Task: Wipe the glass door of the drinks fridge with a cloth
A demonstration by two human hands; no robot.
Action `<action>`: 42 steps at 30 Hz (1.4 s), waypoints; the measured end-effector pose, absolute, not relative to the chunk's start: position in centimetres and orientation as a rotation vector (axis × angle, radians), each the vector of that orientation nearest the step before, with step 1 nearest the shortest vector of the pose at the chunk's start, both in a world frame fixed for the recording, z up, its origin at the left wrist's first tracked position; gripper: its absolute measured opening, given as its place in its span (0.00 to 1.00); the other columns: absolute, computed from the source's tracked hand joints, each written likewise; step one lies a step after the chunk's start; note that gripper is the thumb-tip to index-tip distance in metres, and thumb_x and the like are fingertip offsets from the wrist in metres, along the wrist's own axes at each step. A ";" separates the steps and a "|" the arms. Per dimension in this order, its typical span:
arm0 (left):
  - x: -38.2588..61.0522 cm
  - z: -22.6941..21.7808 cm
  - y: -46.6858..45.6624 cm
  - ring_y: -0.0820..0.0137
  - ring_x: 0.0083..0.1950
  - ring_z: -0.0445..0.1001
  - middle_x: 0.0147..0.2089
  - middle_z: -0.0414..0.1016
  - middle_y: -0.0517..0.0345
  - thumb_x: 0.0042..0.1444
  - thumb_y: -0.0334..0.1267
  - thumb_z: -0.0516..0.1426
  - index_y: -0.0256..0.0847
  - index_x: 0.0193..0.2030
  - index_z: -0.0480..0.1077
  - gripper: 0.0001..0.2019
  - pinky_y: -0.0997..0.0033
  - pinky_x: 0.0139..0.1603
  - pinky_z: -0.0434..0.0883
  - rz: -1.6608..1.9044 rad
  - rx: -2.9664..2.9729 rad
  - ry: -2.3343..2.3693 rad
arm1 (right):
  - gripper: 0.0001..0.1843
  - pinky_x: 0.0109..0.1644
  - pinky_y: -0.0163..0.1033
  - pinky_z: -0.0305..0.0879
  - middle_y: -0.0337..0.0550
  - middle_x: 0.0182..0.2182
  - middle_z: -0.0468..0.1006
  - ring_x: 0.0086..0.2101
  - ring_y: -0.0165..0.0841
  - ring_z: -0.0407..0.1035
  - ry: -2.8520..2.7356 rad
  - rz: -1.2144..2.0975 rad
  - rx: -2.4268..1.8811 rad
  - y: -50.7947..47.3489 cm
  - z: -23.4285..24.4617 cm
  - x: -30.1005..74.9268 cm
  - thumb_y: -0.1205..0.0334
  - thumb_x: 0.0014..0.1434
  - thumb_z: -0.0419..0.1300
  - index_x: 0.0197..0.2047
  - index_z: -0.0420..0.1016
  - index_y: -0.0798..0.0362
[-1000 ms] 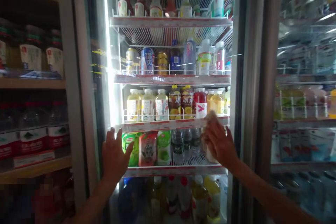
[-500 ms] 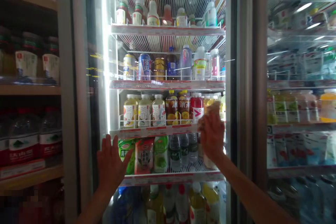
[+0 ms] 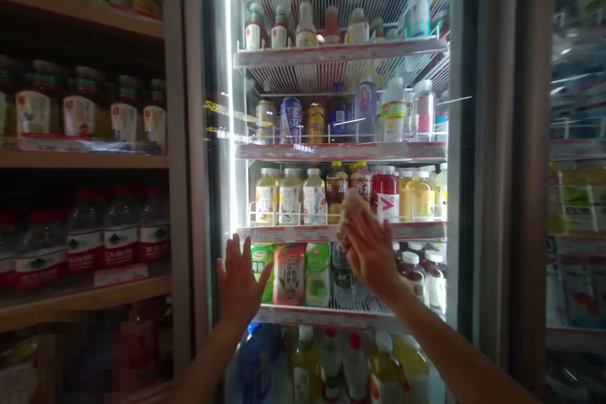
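Note:
My right hand [image 3: 369, 249] is shut on a pale cloth [image 3: 351, 201] and presses it against the glass door [image 3: 215, 202] of a lit drinks fridge. The cloth lies level with the third shelf [image 3: 293, 232], in front of dark tea bottles and beside a red bottle [image 3: 386, 192]. My left hand [image 3: 239, 284] rests flat on the glass lower left, fingers spread, in front of green and red drink cartons [image 3: 288, 273]. Both forearms reach up from the bottom edge.
Inside the fridge, wire shelves hold rows of bottles and cans [image 3: 291, 120], with larger bottles at the bottom [image 3: 331, 360]. Wooden shelves [image 3: 80, 159] with jars and water bottles stand to the left. A second glass-door fridge [image 3: 577, 202] stands to the right, past a dark frame [image 3: 502, 170].
My right hand has carried the cloth leftward and slightly up across the glass. My left hand stays flat on the door. The view has swung left, so the fridge sits further right.

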State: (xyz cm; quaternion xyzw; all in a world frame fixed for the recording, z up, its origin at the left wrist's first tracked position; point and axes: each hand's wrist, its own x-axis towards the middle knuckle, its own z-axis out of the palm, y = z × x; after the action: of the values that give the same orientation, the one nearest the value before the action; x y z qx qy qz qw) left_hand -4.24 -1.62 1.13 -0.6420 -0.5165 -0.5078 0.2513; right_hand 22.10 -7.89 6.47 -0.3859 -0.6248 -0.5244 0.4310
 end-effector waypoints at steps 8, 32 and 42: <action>-4.6 1.0 -1.7 0.55 0.70 0.42 0.70 0.41 0.40 0.60 0.54 0.44 0.38 0.67 0.46 0.33 0.40 0.64 0.47 -1.342 -1.757 -1.424 | 0.26 0.68 0.52 0.32 0.40 0.61 0.60 0.64 0.36 0.43 -1.794 -1.395 -0.835 -7.0 7.3 19.9 0.64 0.57 0.51 0.60 0.62 0.48; -9.3 2.1 -0.9 0.55 0.68 0.50 0.67 0.50 0.38 0.58 0.53 0.48 0.35 0.64 0.51 0.32 0.42 0.64 0.50 -1.339 -1.745 -1.429 | 0.27 0.68 0.50 0.24 0.40 0.64 0.54 0.66 0.34 0.32 -1.896 -1.424 -0.677 -3.4 9.3 11.1 0.66 0.58 0.50 0.61 0.59 0.51; -14.1 2.4 -1.5 0.59 0.67 0.52 0.66 0.53 0.43 0.61 0.48 0.44 0.37 0.65 0.50 0.28 0.48 0.64 0.54 -1.497 -1.711 -1.418 | 0.27 0.68 0.47 0.37 0.42 0.65 0.52 0.65 0.34 0.39 -1.997 -1.354 -0.661 -1.6 9.1 3.8 0.69 0.60 0.46 0.63 0.55 0.55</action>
State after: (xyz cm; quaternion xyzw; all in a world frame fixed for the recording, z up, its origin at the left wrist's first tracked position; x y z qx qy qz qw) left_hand -14.14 -1.47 2.40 -0.6215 -0.5153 -0.5438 0.2291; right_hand 3.79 -1.62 9.10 -0.2510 -0.7577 -0.5138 0.3144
